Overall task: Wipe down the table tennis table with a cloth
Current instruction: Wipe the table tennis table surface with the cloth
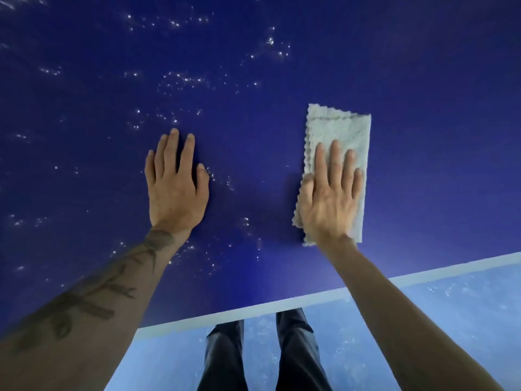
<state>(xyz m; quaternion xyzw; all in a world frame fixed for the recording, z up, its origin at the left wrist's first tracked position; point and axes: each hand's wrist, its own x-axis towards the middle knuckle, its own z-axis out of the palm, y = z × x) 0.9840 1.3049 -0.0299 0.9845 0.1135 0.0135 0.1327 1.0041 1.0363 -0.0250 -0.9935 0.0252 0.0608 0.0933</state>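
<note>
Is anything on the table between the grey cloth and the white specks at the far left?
Yes: the left hand lies flat on the dark blue table tennis table, left of the folded grey cloth under the right hand.

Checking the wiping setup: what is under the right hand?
A folded pale cloth lies flat under the right hand, on the blue table. The surface beneath the cloth is covered and cannot be seen.
</note>
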